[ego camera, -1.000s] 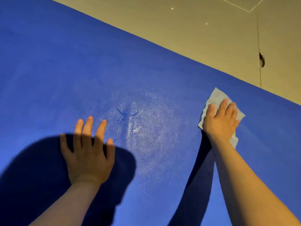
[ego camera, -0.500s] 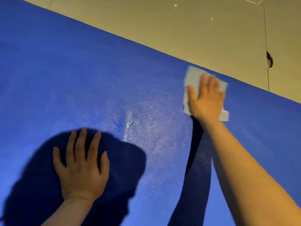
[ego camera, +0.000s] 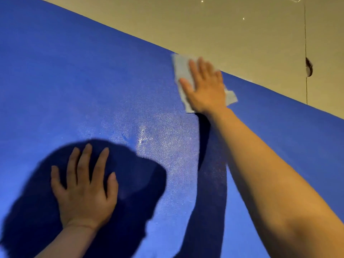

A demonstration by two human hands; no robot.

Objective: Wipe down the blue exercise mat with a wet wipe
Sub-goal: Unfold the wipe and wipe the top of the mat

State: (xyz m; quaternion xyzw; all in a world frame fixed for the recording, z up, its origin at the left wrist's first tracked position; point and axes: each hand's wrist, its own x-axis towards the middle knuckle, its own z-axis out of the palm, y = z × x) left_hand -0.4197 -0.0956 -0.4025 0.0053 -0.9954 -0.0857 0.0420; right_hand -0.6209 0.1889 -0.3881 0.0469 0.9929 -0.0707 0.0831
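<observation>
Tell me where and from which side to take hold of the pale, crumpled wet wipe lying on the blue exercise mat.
Pinch the pale wet wipe by the loose corner sticking out beyond the right hand, coming from the right. The rest lies pressed flat under straight fingers at the far edge of the blue exercise mat, so probably only that corner gives purchase.

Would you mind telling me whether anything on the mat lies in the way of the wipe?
Nothing visible does. The right hand presses the wipe flat at the far edge of the mat; the left hand rests well apart from it.
</observation>
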